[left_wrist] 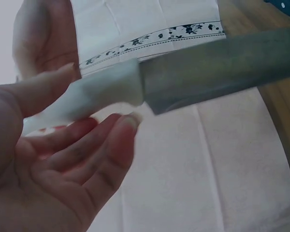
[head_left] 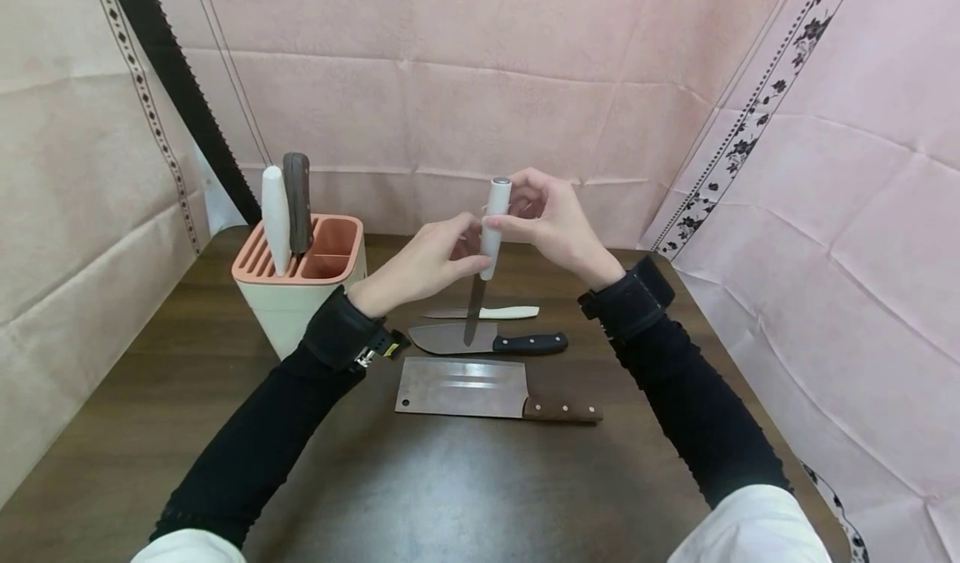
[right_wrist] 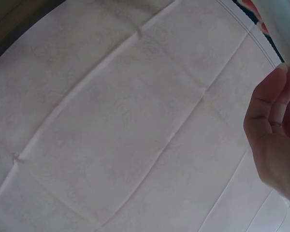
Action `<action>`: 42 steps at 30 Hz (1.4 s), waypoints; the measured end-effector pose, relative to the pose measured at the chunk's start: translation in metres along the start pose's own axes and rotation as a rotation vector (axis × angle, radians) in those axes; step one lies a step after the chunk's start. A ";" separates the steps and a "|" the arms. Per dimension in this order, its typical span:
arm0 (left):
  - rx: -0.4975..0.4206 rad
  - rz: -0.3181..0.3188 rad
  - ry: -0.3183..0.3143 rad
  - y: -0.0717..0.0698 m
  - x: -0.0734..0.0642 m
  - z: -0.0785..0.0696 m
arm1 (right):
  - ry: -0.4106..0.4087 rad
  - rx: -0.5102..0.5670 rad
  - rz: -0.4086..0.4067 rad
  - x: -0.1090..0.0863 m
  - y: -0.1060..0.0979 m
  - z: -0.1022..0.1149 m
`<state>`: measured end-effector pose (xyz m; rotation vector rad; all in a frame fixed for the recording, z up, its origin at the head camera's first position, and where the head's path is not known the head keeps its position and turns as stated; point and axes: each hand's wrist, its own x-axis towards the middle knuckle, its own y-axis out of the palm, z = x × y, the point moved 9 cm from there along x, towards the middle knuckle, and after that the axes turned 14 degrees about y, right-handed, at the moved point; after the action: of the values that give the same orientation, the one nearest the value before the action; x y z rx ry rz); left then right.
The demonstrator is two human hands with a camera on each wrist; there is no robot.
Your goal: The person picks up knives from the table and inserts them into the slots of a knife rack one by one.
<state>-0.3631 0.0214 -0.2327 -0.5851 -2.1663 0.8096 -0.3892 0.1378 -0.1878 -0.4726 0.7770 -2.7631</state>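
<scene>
A kitchen knife (head_left: 492, 242) with a white handle is held upright above the table, blade pointing down. My right hand (head_left: 557, 223) pinches the upper handle, thumb in front and fingers behind. Lower on the same handle, my left hand (head_left: 427, 267) holds it between thumb and fingers. In the left wrist view the broad blade (left_wrist: 208, 72) runs out to the right, and the left fingers (left_wrist: 118, 150) curve below the handle. Only part of the white handle (right_wrist: 280, 29) and the right hand (right_wrist: 273, 128) show in the right wrist view.
On the brown table (head_left: 480, 488) lie a small white-handled knife (head_left: 510, 312), a black-handled knife (head_left: 528, 344) and a cleaver (head_left: 465, 386). At the left stands a knife block (head_left: 300, 296) with a white-handled and a dark-handled knife in its slots. Pale cloth (head_left: 450, 113) hangs around.
</scene>
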 end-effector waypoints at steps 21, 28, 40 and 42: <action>0.072 -0.185 -0.002 -0.041 -0.001 -0.008 | -0.029 0.091 0.028 -0.010 -0.005 -0.010; 0.083 -0.263 -0.017 -0.077 -0.006 -0.013 | 0.000 0.092 0.062 -0.012 -0.002 -0.023; 0.102 -0.427 -0.033 -0.135 -0.020 -0.031 | 0.017 0.079 0.083 -0.009 0.001 -0.030; 0.110 -0.440 -0.038 -0.142 -0.023 -0.035 | 0.019 0.083 0.087 -0.009 0.002 -0.031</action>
<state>-0.3441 -0.0790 -0.1257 -0.0294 -2.1553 0.6932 -0.3921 0.1532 -0.2161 -0.3873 0.6671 -2.7100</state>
